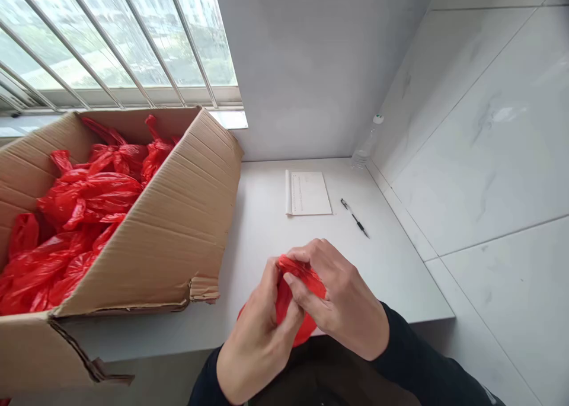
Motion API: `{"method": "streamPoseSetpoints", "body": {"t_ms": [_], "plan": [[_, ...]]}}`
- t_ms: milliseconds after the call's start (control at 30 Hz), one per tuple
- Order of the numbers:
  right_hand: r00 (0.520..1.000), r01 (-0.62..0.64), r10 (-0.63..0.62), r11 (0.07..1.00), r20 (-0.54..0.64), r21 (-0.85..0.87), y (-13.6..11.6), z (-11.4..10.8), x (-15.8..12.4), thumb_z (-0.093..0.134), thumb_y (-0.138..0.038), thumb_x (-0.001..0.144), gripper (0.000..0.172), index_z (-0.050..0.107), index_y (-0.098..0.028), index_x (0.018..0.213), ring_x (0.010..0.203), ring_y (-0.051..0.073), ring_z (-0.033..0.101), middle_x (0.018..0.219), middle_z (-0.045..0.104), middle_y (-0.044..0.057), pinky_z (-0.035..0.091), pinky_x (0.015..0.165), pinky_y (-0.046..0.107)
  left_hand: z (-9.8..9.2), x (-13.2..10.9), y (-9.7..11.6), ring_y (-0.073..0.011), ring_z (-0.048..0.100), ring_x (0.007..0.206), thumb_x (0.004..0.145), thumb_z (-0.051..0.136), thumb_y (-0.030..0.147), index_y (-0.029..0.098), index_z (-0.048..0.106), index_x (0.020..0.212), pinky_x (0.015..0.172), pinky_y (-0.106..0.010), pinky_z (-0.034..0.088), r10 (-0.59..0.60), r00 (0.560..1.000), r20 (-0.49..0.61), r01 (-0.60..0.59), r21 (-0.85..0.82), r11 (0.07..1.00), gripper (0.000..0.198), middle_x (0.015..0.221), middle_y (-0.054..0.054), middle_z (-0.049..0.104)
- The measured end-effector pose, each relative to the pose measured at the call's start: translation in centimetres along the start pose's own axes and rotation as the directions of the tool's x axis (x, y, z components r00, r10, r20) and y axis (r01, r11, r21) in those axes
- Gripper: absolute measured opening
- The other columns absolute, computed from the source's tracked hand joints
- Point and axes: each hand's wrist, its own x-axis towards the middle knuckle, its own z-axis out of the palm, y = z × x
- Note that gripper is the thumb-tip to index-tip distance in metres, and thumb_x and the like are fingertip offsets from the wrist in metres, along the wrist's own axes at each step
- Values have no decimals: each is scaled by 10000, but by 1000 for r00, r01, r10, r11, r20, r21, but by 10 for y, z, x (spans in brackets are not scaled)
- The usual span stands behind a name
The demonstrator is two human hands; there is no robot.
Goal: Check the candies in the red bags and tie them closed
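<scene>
- Left hand (pixel 260 341) angles toward one o'clock, pinching tight!
- Right hand (pixel 333 293) leans toward ten, curled over.
- Both grip the red plastic bag (pixel 306 330), near six o'clock in my view.

A notepad (pixel 310 194) lies on the white table (pixel 262 234), with a pen (pixel 354 218) near its right side; a clear, white-capped bottle (pixel 365 146) stands in the far corner by the tiled wall (pixel 484 139), and a barred window (pixel 146 38) shows greenery outside

White table (pixel 262 216) under a cardboard box (pixel 178 222), a notepad (pixel 310 194), a pen (pixel 355 220) and a bottle (pixel 365 147)
</scene>
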Motion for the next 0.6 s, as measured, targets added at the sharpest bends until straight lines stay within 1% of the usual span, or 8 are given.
{"method": "streamPoseSetpoints", "body": {"t_ms": [67,133,233,300,333,400,467,600], "plan": [[999,11,-9,999,-40,31,1,1,2,540,-157,969,149,575,-225,1097,886,163,573,972,631,16,502,784,318,-3,-3,-3,-181,565,1011,1003,468,326,270,474,1243,939,-319,482,14,1000,15,-13,-32,999,246,1117,-64,590],[998,18,-14,998,-64,59,0,-1,3,566,-162,964,135,578,-231,1079,873,149,575,956,629,3,498,767,298,-6,-2,-6,-167,563,987,1006,478,323,274,478,1276,931,-307,478,7,1000,18,-4,-130,992,274,1121,-60,597],[999,30,-26,996,-47,84,-3,-6,5,601,-194,958,128,576,-238,1076,865,138,572,939,615,-8,487,750,288,-13,3,-9,-142,559,812,986,531,350,202,597,1066,792,-264,487,-42,999,-35,29,-297,955,180,882,-33,604],[999,42,-40,993,-21,111,-6,-9,7,589,-211,970,86,578,-241,1049,853,136,567,916,609,-13,483,742,290,-17,8,-9,-121,525,708,980,536,372,181,595,896,708,-240,470,-78,990,-118,30,-359,933,216,737,-3,556],[999,53,-52,991,-9,119,-7,-10,9,571,-208,977,60,579,-240,1029,848,136,564,905,609,-14,482,740,293,-19,11,-9,-115,511,679,984,524,381,183,579,872,685,-235,462,-93,983,-156,29,-372,928,234,708,7,544],[996,85,-87,989,11,120,-8,-10,13,545,-190,982,63,584,-232,1008,868,142,563,915,611,-3,491,758,301,-19,14,-9,-108,487,617,992,492,403,193,560,912,623,-233,447,-106,977,-186,30,-371,928,235,688,19,544],[992,123,-125,988,16,94,-7,-6,18,541,-181,976,90,601,-223,1027,947,161,567,990,606,27,507,813,318,-16,14,-7,-106,458,572,983,503,414,193,560,943,572,-232,424,-108,979,-170,41,-353,935,232,662,28,526],[991,129,-130,991,39,33,-2,4,27,539,-188,972,137,651,-213,1046,1193,216,513,1209,551,86,497,958,365,-8,8,-1,-140,518,739,947,553,354,190,571,888,685,-250,466,-73,989,-129,52,-163,985,175,797,-7,567]]}}
